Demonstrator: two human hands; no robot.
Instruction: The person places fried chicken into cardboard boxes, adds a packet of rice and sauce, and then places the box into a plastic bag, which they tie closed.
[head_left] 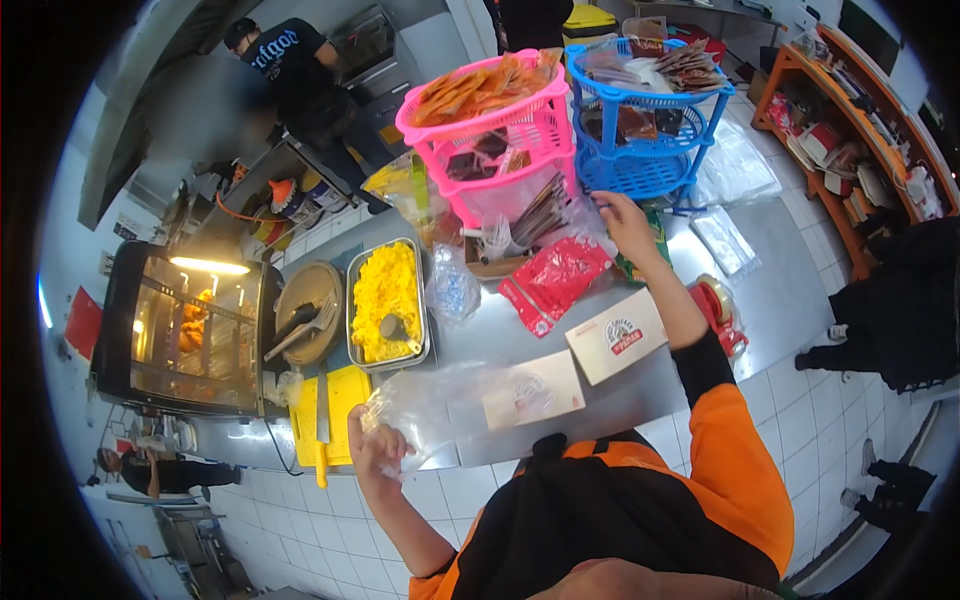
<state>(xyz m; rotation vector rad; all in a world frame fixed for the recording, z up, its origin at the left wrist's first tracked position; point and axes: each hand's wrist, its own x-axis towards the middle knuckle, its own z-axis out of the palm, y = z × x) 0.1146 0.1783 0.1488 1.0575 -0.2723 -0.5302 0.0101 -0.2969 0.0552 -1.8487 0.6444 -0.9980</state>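
My left hand (378, 445) is closed on the edge of a clear plastic bag (430, 400). The bag spreads to the right over the counter and partly covers a cream printed box (545, 395). Beside it lies a second cream box (617, 337), tilted. My right hand (630, 230) reaches across the counter, fingers stretched toward the packets at the foot of the pink basket rack (490, 185) and blue basket rack (640, 170). Nothing shows in its fingers. Below that hand are a red packet (560, 280) and a bunch of slim packets (540, 212).
A metal tray of yellow food (385, 285) with a scoop stands left of centre. A knife (322, 420) lies on a yellow cutting board (345, 390), near a heated display case (180, 330). Tape rolls (715, 305) sit at right. A person (310, 90) stands far left.
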